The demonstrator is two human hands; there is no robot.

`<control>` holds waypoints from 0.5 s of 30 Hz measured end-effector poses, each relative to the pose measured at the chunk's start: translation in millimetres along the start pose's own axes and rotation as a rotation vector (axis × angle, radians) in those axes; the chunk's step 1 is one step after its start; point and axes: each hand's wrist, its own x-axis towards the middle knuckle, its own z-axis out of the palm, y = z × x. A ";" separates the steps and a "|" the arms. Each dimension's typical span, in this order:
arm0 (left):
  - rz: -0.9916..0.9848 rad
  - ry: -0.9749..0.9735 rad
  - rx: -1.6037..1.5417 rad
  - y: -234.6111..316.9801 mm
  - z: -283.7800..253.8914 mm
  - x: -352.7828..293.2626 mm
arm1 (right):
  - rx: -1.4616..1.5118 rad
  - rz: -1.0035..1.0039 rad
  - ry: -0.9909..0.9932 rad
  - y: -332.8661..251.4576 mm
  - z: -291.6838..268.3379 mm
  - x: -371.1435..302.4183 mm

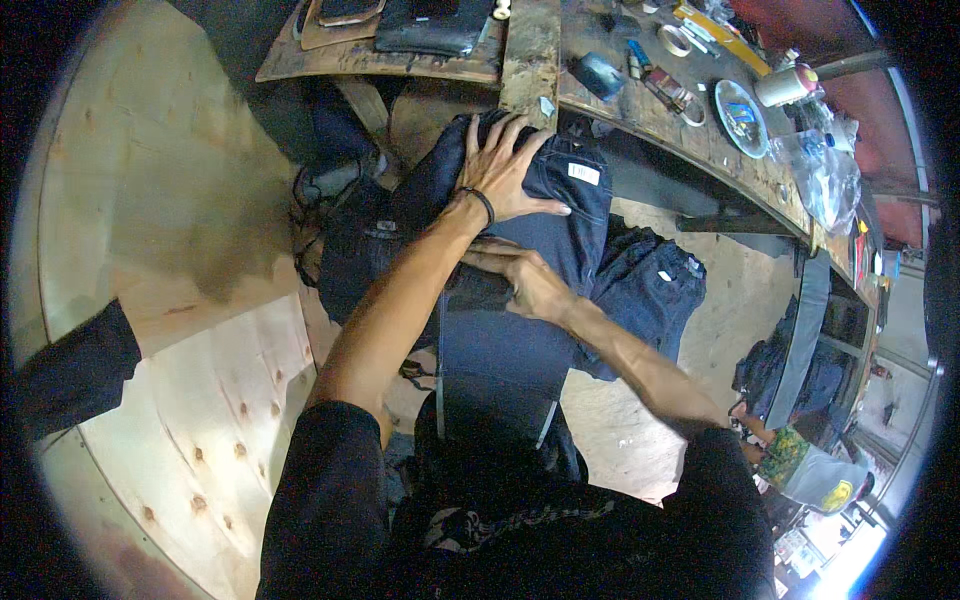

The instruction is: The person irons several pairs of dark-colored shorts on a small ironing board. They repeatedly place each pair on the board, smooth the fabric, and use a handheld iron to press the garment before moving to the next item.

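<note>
A dark blue pair of jeans [560,235] with a white label lies folded across my lap, its far end close to the bench. My left hand [505,170] rests on it, open, fingers spread over the far part and thumb stretched to the right. Below it my right hand [535,285] comes in from the right, closed on a fold of the same jeans. Its fingertips are partly hidden by my left forearm. A smooth dark panel of cloth [505,360] runs from there toward my body.
A worn wooden bench [530,60] crosses the far side, holding a plate [740,118], tape rolls, a thread cone [785,85] and a plastic bag [825,180]. More folded dark jeans [655,290] lie to the right. Plywood [215,420] covers the left. Another person [815,470] is at far right.
</note>
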 end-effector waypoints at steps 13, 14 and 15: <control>-0.065 -0.020 0.146 7.3 -1.4 2.7 | 0.252 0.044 0.139 -21.0 50.4 -56.0; -0.049 0.048 0.133 7.3 -1.2 3.5 | 0.144 -0.046 0.028 -25.9 57.1 -64.8; -0.059 0.028 0.107 7.8 -0.4 3.6 | 0.202 -0.098 -0.041 -19.8 60.9 -69.3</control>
